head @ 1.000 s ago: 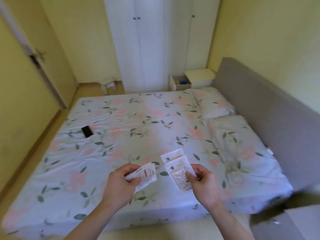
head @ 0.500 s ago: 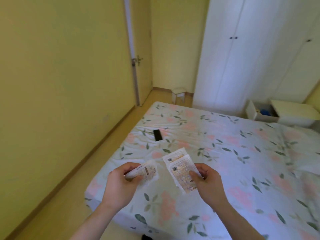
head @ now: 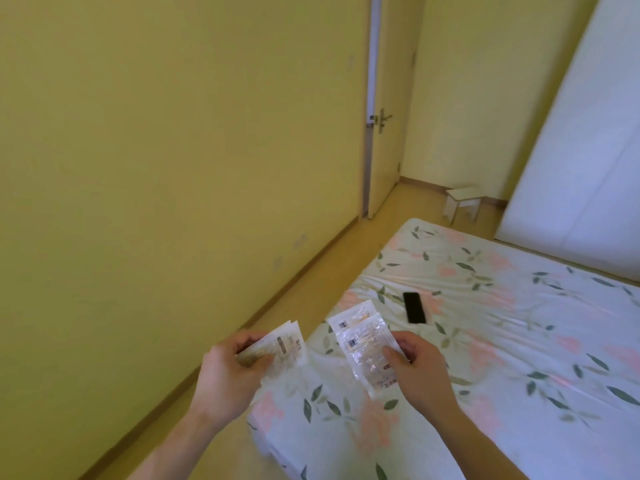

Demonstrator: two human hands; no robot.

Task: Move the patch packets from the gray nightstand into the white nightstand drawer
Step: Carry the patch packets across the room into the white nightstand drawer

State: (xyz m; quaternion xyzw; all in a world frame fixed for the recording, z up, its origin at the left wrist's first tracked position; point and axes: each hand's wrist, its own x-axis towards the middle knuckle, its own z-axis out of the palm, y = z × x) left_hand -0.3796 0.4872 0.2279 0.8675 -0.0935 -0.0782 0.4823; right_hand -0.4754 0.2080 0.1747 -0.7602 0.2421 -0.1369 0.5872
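Note:
My left hand [head: 227, 379] grips a small bundle of white patch packets [head: 284, 348] with printed labels. My right hand [head: 420, 370] pinches another stack of clear-fronted patch packets [head: 363, 348], fanned upward. Both hands hover side by side, apart, over the near corner of the bed. Neither nightstand is in view.
A bed with a floral sheet [head: 485, 341] fills the right. A black phone [head: 414, 307] lies on it. A floor strip [head: 311, 282] runs between bed and yellow wall toward a door [head: 384, 133]. A small white stool [head: 464, 202] stands by the white wardrobe [head: 571, 168].
The view has swung left: the white nightstand, headboard and pillows have left the frame, and the wall, door and floor strip now fill it. Both hands still hold their packets the same way.

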